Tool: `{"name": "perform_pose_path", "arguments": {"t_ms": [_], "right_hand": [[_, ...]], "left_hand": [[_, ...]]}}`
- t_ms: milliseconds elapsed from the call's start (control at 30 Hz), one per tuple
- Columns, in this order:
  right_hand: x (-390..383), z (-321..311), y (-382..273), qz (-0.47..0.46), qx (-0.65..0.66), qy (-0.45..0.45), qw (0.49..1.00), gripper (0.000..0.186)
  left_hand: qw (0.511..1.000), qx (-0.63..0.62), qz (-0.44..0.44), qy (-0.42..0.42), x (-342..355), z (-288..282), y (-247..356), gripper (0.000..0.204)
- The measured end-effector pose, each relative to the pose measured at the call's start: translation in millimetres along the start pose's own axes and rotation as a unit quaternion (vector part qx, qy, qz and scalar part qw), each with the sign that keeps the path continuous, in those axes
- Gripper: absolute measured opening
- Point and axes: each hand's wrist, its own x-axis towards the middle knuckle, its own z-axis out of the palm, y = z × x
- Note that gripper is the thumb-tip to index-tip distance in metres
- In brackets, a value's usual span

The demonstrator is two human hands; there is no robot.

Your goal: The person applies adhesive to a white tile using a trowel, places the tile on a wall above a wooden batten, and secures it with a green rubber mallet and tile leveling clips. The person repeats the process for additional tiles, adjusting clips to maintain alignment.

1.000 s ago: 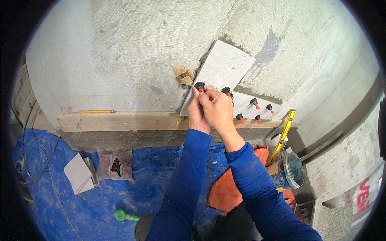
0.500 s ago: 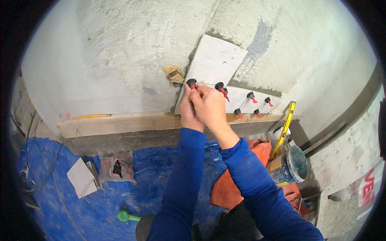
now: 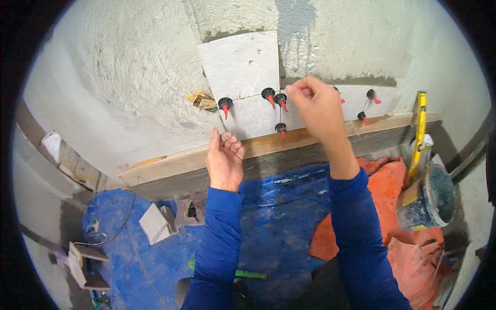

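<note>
Pale tiles are set on the rough wall: an upper tile point(image 3: 240, 64) above a lower row of tiles point(image 3: 248, 119). Black tile-levelling clips with red handles sit along the joints, among them a left clip point(image 3: 226, 105), an upper clip point(image 3: 268, 95) and a lower clip point(image 3: 280, 127). My right hand point(image 3: 320, 111) is closed with fingertips together, just right of the middle clip point(image 3: 280, 101); what it may hold is hidden. It covers part of the lower row. My left hand point(image 3: 226, 161) is empty, fingers loosely bent and apart, below the left clip.
A wooden ledge point(image 3: 196, 163) runs under the tiles, with a pencil point(image 3: 150, 161) on it. Blue sheeting point(image 3: 279, 217) covers the floor, bearing loose tiles point(image 3: 154, 223). At right are orange sheeting point(image 3: 382, 191), a bucket point(image 3: 413, 206) and a yellow spirit level point(image 3: 419, 134).
My hands were together at the left clip and have parted. The right moved right beside the middle clip; the left dropped below, off the clip. The view has shifted and turned.
</note>
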Motion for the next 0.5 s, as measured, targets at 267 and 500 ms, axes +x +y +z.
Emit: {"name": "perform_pose_path", "arguments": {"t_ms": [267, 500], "right_hand": [[14, -25, 35, -0.037, 0.058, 0.033, 0.997, 0.026], [11, -26, 40, 0.006, 0.061, -0.008, 0.998, 0.027]], "left_hand": [[0.942, 0.238, 0.229, 0.066, -2, 20, 42, 0.03], [0.874, 0.33, 0.354, 0.05, -5, 44, 92, 0.03]]}}
